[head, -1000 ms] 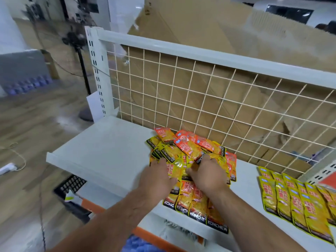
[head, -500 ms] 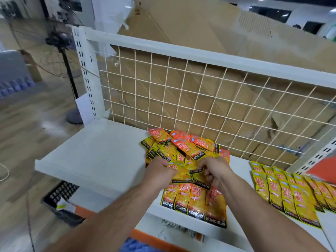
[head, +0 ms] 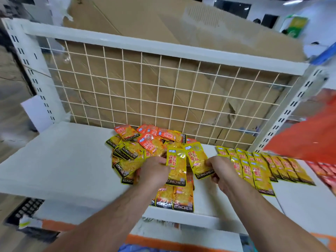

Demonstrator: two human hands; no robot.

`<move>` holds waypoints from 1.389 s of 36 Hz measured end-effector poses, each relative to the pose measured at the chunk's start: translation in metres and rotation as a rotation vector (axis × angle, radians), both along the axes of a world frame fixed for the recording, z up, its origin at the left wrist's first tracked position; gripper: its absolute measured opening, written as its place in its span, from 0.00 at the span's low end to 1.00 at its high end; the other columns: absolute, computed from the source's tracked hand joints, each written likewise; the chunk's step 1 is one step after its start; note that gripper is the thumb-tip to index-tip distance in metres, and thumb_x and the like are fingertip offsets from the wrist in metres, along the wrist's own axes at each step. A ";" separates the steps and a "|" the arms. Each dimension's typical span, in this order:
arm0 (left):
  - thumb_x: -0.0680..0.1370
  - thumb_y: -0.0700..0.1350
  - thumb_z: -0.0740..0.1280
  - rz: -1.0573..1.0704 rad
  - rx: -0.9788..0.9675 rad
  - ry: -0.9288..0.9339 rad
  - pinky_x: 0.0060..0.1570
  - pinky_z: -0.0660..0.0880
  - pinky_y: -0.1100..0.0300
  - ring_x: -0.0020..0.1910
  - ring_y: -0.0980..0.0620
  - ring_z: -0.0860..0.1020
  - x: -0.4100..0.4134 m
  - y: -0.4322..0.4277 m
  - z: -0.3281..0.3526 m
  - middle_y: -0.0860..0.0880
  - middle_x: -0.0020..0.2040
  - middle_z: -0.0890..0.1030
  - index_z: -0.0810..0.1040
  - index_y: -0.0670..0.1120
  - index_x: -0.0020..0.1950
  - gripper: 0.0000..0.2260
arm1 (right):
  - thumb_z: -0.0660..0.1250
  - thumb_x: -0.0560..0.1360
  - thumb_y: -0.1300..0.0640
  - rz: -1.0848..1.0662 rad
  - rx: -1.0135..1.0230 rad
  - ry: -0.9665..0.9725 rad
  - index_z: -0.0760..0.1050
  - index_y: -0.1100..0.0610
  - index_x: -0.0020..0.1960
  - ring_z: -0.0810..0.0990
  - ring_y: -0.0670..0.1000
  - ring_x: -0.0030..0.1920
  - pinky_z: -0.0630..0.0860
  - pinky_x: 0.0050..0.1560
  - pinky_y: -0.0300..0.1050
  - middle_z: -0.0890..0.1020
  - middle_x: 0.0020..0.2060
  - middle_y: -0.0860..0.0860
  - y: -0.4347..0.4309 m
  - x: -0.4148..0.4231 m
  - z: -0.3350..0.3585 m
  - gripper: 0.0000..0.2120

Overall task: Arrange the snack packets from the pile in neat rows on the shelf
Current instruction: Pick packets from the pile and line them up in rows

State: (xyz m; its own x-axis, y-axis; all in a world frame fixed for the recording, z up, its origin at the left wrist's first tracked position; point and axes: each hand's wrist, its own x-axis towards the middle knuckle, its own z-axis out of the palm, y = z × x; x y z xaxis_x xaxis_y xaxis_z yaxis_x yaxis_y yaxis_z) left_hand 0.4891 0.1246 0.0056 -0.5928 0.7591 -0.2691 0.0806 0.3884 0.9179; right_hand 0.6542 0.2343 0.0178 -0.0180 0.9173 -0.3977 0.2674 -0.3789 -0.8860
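My right hand [head: 221, 171] pinches a yellow foil snack packet with a black lower band [head: 199, 163] by its right edge, thumb and fingers curled on it. It is a little right of the middle of the frame. This packet is tilted, its top leaning to the left, and I cannot tell if it touches the white metal shelf board [head: 54, 160]. My left hand [head: 154, 171], just left of it, grips a second yellow packet [head: 177, 168] at its left edge, and this one stands almost straight with the black band at the bottom. Behind and under both hands lies the loose pile of yellow and orange packets [head: 141, 144], in the middle of the frame, close to the foot of the white wire grid panel [head: 145, 88]. Two flat packets [head: 174, 199] lie side by side and reach the front edge of the shelf. To the right of my right hand, neat rows of yellow packets [head: 263, 166] overlap one another. At the far right edge lie some red packets [head: 325, 171], blurred. Brown cardboard sheets [head: 136, 19] stand behind the grid, in the upper part of the frame.
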 end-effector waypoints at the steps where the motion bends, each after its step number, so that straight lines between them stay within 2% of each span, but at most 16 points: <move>1: 0.75 0.41 0.71 -0.005 0.007 0.001 0.39 0.72 0.60 0.45 0.46 0.80 0.006 0.003 0.002 0.45 0.53 0.82 0.79 0.46 0.58 0.12 | 0.63 0.72 0.67 -0.003 0.006 0.017 0.67 0.55 0.40 0.60 0.51 0.30 0.55 0.27 0.39 0.63 0.32 0.54 0.001 0.008 0.000 0.09; 5: 0.74 0.37 0.70 -0.034 0.032 0.008 0.40 0.73 0.60 0.37 0.53 0.76 0.037 0.018 0.007 0.48 0.44 0.80 0.79 0.47 0.47 0.06 | 0.66 0.72 0.66 0.091 0.056 0.012 0.73 0.56 0.40 0.66 0.51 0.28 0.58 0.28 0.42 0.69 0.31 0.54 0.005 0.043 -0.001 0.07; 7: 0.72 0.37 0.71 -0.016 0.029 0.017 0.36 0.73 0.59 0.37 0.47 0.78 0.057 0.026 0.006 0.48 0.41 0.81 0.78 0.48 0.41 0.07 | 0.68 0.72 0.66 0.131 0.047 0.024 0.72 0.55 0.38 0.67 0.51 0.28 0.59 0.29 0.44 0.70 0.30 0.53 0.010 0.063 -0.005 0.09; 9: 0.71 0.36 0.71 0.007 0.033 0.025 0.33 0.70 0.61 0.40 0.44 0.80 0.078 0.036 0.004 0.46 0.44 0.83 0.78 0.48 0.37 0.07 | 0.70 0.72 0.65 0.166 0.039 0.012 0.69 0.53 0.35 0.67 0.51 0.27 0.59 0.28 0.43 0.71 0.29 0.52 0.015 0.085 -0.010 0.14; 16: 0.70 0.36 0.72 0.014 0.027 -0.024 0.40 0.76 0.58 0.42 0.47 0.81 0.169 0.069 -0.004 0.48 0.42 0.83 0.76 0.50 0.39 0.10 | 0.70 0.72 0.66 0.192 0.062 -0.073 0.71 0.57 0.33 0.67 0.48 0.18 0.59 0.19 0.34 0.70 0.22 0.49 0.044 0.176 -0.011 0.12; 19: 0.68 0.37 0.73 0.044 0.033 -0.016 0.45 0.78 0.55 0.45 0.47 0.82 0.205 0.086 -0.011 0.47 0.44 0.83 0.77 0.50 0.39 0.09 | 0.70 0.72 0.66 0.163 0.062 -0.072 0.68 0.56 0.32 0.67 0.49 0.18 0.58 0.20 0.35 0.69 0.19 0.47 0.061 0.214 -0.016 0.15; 21: 0.67 0.39 0.74 0.042 0.028 -0.010 0.49 0.79 0.53 0.46 0.47 0.82 0.226 0.097 -0.016 0.48 0.45 0.83 0.78 0.51 0.39 0.09 | 0.69 0.72 0.67 0.148 0.067 -0.087 0.68 0.55 0.32 0.69 0.51 0.23 0.60 0.23 0.37 0.71 0.22 0.49 0.071 0.238 -0.019 0.15; 25: 0.67 0.38 0.75 0.032 0.012 0.035 0.44 0.77 0.57 0.42 0.48 0.81 0.266 0.118 -0.020 0.48 0.42 0.83 0.77 0.50 0.38 0.10 | 0.69 0.72 0.68 0.130 0.093 -0.124 0.70 0.56 0.33 0.72 0.48 0.23 0.61 0.17 0.35 0.73 0.27 0.51 0.087 0.283 -0.020 0.14; 28: 0.68 0.37 0.74 0.028 -0.018 0.073 0.41 0.76 0.58 0.42 0.48 0.80 0.290 0.136 -0.023 0.48 0.43 0.83 0.77 0.49 0.39 0.09 | 0.69 0.72 0.67 0.140 0.098 -0.173 0.71 0.57 0.35 0.72 0.53 0.29 0.63 0.20 0.37 0.74 0.30 0.53 0.096 0.312 -0.021 0.12; 33: 0.73 0.41 0.73 -0.050 -0.107 0.210 0.42 0.68 0.64 0.46 0.51 0.77 0.315 0.164 -0.021 0.52 0.44 0.78 0.77 0.49 0.46 0.07 | 0.70 0.72 0.64 0.159 0.072 -0.210 0.73 0.55 0.35 0.75 0.56 0.34 0.68 0.33 0.47 0.77 0.33 0.56 0.109 0.346 -0.023 0.10; 36: 0.73 0.39 0.71 -0.118 -0.149 0.351 0.40 0.68 0.61 0.42 0.48 0.74 0.322 0.175 -0.019 0.48 0.42 0.76 0.75 0.47 0.41 0.06 | 0.70 0.73 0.62 0.160 0.027 -0.147 0.76 0.54 0.41 0.76 0.53 0.34 0.76 0.36 0.45 0.79 0.35 0.53 0.115 0.358 -0.026 0.05; 39: 0.72 0.37 0.67 -0.176 -0.206 0.485 0.38 0.70 0.57 0.43 0.44 0.77 0.325 0.177 -0.022 0.44 0.41 0.80 0.72 0.44 0.38 0.06 | 0.70 0.71 0.64 0.132 0.014 -0.106 0.76 0.54 0.40 0.79 0.56 0.41 0.80 0.48 0.55 0.80 0.40 0.55 0.116 0.362 -0.029 0.07; 42: 0.70 0.38 0.66 -0.198 -0.223 0.583 0.33 0.71 0.50 0.45 0.41 0.79 0.325 0.176 -0.028 0.41 0.42 0.79 0.75 0.39 0.43 0.05 | 0.70 0.71 0.66 0.144 0.015 -0.124 0.74 0.55 0.36 0.77 0.56 0.38 0.77 0.42 0.53 0.79 0.36 0.57 0.114 0.361 -0.026 0.09; 45: 0.70 0.40 0.67 -0.217 -0.228 0.627 0.29 0.66 0.54 0.44 0.43 0.79 0.327 0.177 -0.028 0.43 0.43 0.80 0.75 0.40 0.49 0.09 | 0.70 0.70 0.67 0.169 0.043 -0.185 0.70 0.57 0.31 0.75 0.57 0.35 0.71 0.37 0.52 0.76 0.32 0.59 0.116 0.362 -0.026 0.13; 48: 0.72 0.42 0.67 -0.220 -0.236 0.643 0.35 0.67 0.57 0.42 0.46 0.75 0.329 0.178 -0.026 0.48 0.43 0.78 0.74 0.43 0.50 0.09 | 0.70 0.70 0.65 0.177 0.030 -0.216 0.72 0.57 0.33 0.77 0.56 0.37 0.77 0.42 0.55 0.78 0.35 0.58 0.116 0.361 -0.025 0.10; 50: 0.73 0.44 0.67 -0.220 -0.235 0.660 0.36 0.68 0.58 0.42 0.47 0.75 0.329 0.177 -0.027 0.48 0.44 0.79 0.74 0.44 0.51 0.09 | 0.69 0.71 0.66 0.200 0.052 -0.251 0.69 0.57 0.29 0.74 0.56 0.34 0.72 0.38 0.56 0.75 0.32 0.58 0.117 0.358 -0.025 0.15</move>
State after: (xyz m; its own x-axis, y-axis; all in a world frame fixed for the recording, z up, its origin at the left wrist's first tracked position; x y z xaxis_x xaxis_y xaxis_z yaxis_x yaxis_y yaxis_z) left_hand 0.8181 0.3020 -0.0217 -0.5281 0.8455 -0.0792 0.6867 0.4801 0.5458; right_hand 1.0118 0.3515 -0.0068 -0.1074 0.9248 -0.3651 0.5449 -0.2524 -0.7996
